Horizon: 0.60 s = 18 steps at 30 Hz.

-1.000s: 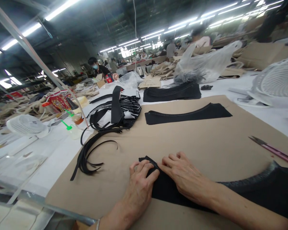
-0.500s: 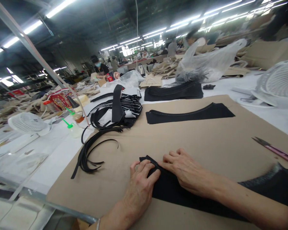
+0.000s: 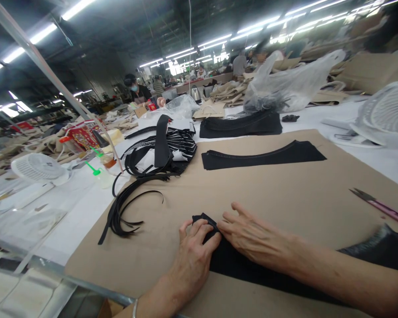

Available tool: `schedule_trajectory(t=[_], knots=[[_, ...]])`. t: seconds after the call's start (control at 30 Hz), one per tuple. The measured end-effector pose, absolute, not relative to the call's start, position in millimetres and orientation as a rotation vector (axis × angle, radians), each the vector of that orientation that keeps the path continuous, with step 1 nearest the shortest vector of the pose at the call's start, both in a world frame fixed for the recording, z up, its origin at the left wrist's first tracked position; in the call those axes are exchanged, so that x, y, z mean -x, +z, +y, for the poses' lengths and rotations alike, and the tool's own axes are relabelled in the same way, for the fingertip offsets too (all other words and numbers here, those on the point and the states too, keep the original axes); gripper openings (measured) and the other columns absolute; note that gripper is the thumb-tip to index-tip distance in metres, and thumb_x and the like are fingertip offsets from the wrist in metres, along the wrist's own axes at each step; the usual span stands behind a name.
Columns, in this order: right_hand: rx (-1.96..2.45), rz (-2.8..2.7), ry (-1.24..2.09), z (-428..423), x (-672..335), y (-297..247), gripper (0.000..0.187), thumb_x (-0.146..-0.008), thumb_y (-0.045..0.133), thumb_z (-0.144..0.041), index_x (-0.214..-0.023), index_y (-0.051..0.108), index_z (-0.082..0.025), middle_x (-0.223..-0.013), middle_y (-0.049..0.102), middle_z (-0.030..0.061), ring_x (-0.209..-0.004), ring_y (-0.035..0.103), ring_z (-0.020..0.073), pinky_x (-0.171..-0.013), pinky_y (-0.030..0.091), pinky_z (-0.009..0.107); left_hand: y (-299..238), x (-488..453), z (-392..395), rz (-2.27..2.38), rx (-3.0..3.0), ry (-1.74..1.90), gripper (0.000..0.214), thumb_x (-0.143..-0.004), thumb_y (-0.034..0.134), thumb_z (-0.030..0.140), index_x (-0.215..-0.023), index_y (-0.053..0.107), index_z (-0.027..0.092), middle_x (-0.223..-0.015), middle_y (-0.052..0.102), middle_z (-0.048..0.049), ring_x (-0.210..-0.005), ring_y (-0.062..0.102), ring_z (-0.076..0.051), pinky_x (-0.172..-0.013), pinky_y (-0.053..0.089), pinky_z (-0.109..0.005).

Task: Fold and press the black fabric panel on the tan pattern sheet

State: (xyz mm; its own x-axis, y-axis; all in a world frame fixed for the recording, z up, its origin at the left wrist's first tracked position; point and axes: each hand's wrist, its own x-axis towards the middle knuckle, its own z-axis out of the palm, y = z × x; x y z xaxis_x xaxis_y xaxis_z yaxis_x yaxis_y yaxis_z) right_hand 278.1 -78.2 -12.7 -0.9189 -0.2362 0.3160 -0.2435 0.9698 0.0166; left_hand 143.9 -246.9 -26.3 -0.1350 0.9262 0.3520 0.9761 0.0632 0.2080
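A long black fabric piece (image 3: 234,263) lies flat near the front of the brown board, running right beneath my right forearm. Curled over its left end, my left hand (image 3: 193,252) grips the edge, thumb and fingertips on the cloth. My right hand (image 3: 247,232) pinches the upper edge just beside the left thumb, its outer fingers lifted; the fingertips are partly hidden. At the far right, the piece's curved edge (image 3: 368,242) looks fuzzy or shiny. A similar black piece (image 3: 262,158) rests farther back on the board.
Black strips (image 3: 117,216) lie curled at the board's left, below a striped bundle (image 3: 182,143). Pink-handled scissors (image 3: 381,207) rest on the right. White fans (image 3: 41,168) and green-tipped bottles (image 3: 101,179) stand nearby. A plastic bag (image 3: 295,79) sits behind; people work in the background.
My right hand has slid slightly left along the fabric edge, closer to my left thumb, and its outer fingers have spread and lifted. My left hand stays in place.
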Motion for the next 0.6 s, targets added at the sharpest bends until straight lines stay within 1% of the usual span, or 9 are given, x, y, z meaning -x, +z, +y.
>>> schedule_trajectory(t=[0.07,0.1,0.17,0.23,0.27,0.33,0.43,0.5,0.6], knots=[[-0.49,-2.746,-0.102,-80,-276,-15,0.031,-0.086,0.038,-0.003,-0.103,0.063,-0.012,-0.118,0.057,0.0117,-0.123,0.039,0.0265,-0.113,0.024,0.048,-28,-144,-247,-2.169,1.971,-0.625,0.035,-0.091,0.042,0.008,-0.117,0.058,0.025,-0.113,0.063,-0.0035,-0.118,0.046,-0.02,-0.103,0.018,-0.043],[-0.532,-2.73,-0.157,-80,-274,-13,0.03,-0.086,0.038,-0.004,-0.101,0.063,-0.011,-0.117,0.057,0.0132,-0.122,0.041,0.0274,-0.112,0.025,0.048,-28,-145,-247,-2.158,1.964,-0.637,0.034,-0.092,0.042,0.009,-0.117,0.058,0.025,-0.113,0.063,-0.0035,-0.118,0.047,-0.02,-0.103,0.018,-0.043],[-0.493,-2.816,-0.114,-77,-268,-3,0.027,-0.085,0.04,-0.003,-0.095,0.063,-0.012,-0.106,0.06,0.0126,-0.109,0.05,0.027,-0.105,0.033,0.049,-30,-145,-248,-2.14,1.945,-0.655,0.033,-0.092,0.042,0.01,-0.116,0.058,0.026,-0.113,0.063,-0.0036,-0.118,0.047,-0.02,-0.103,0.018,-0.042],[-0.342,-3.011,0.167,-71,-263,11,0.028,-0.082,0.042,-0.002,-0.095,0.063,-0.016,-0.094,0.06,0.0078,-0.093,0.055,0.0229,-0.089,0.041,0.045,-31,-145,-248,-2.132,1.924,-0.668,0.03,-0.093,0.043,0.012,-0.113,0.06,0.026,-0.111,0.064,-0.0037,-0.116,0.048,-0.02,-0.103,0.018,-0.042],[-0.231,-3.079,0.335,-67,-263,18,0.031,-0.081,0.042,-0.002,-0.097,0.062,-0.019,-0.092,0.06,0.0057,-0.087,0.056,0.0207,-0.083,0.042,0.041,-31,-145,-249,-2.133,1.92,-0.671,0.029,-0.093,0.043,0.012,-0.111,0.061,0.026,-0.11,0.064,-0.0037,-0.116,0.049,-0.02,-0.103,0.019,-0.043],[-0.039,-3.108,0.565,-61,-264,24,0.038,-0.08,0.04,0.0,-0.103,0.061,-0.023,-0.093,0.059,0.0038,-0.084,0.055,0.0185,-0.077,0.038,0.036,-31,-145,-249,-2.147,1.931,-0.656,0.029,-0.092,0.044,0.012,-0.111,0.06,0.026,-0.112,0.063,-0.0036,-0.116,0.049,-0.02,-0.103,0.019,-0.043],[-0.021,-3.073,0.571,-63,-272,19,0.041,-0.08,0.04,0.001,-0.106,0.06,-0.024,-0.098,0.058,0.0038,-0.09,0.052,0.0199,-0.078,0.034,0.036,-30,-146,-250,-2.166,1.949,-0.605,0.032,-0.091,0.043,0.01,-0.113,0.059,0.026,-0.114,0.063,-0.0041,-0.117,0.048,-0.021,-0.103,0.019,-0.044],[-0.115,-3.075,0.467,-71,-275,13,0.036,-0.082,0.041,-0.001,-0.105,0.059,-0.022,-0.096,0.058,0.0048,-0.09,0.05,0.0216,-0.081,0.033,0.039,-29,-146,-249,-2.156,1.95,-0.575,0.034,-0.091,0.039,0.008,-0.113,0.059,0.025,-0.113,0.063,-0.0047,-0.117,0.048,-0.021,-0.102,0.02,-0.044],[-0.127,-3.049,0.348,-78,-275,10,0.029,-0.089,0.037,-0.005,-0.102,0.059,-0.018,-0.096,0.058,0.0075,-0.09,0.048,0.0228,-0.087,0.032,0.043,-29,-148,-248,-2.145,1.943,-0.556,0.036,-0.091,0.037,0.007,-0.112,0.059,0.025,-0.113,0.063,-0.005,-0.116,0.049,-0.021,-0.102,0.021,-0.044]])
